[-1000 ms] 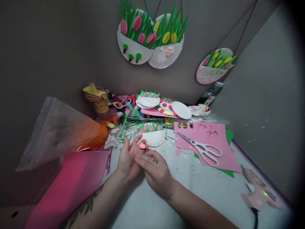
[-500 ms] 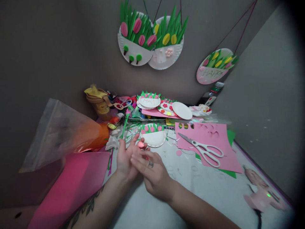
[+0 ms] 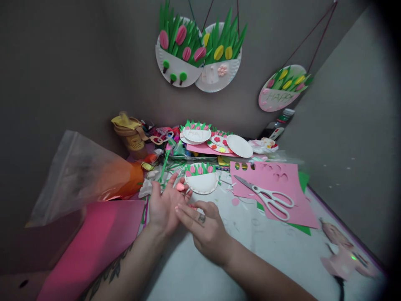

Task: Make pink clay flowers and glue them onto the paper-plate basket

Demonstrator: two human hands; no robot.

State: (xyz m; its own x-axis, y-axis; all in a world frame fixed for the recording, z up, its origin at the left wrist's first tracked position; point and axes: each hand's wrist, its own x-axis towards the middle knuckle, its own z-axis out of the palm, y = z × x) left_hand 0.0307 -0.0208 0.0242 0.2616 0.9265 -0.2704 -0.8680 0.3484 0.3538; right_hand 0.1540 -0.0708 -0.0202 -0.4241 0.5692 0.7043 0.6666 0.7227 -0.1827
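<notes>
My left hand (image 3: 166,206) is palm up with its fingers spread, and a small pink piece (image 3: 180,187) lies at its fingers. Over the edge of that palm rests my right hand (image 3: 205,228), its fingers extended and close together. Something small and red-pink (image 3: 193,207) shows at the right thumb and index finger, partly hidden. Just beyond both hands sits a white paper plate pocket (image 3: 202,184) with green paper grass and pink flowers.
White-handled scissors (image 3: 266,195) lie on pink paper (image 3: 300,205) at the right. A pink glue gun (image 3: 343,261) is at the far right. A clear bag (image 3: 78,175) stands left. Decorated plates (image 3: 178,62) hang on the wall.
My left hand has shifted slightly left and its fingers have opened more around the pink piece. My right hand has moved slightly to the right.
</notes>
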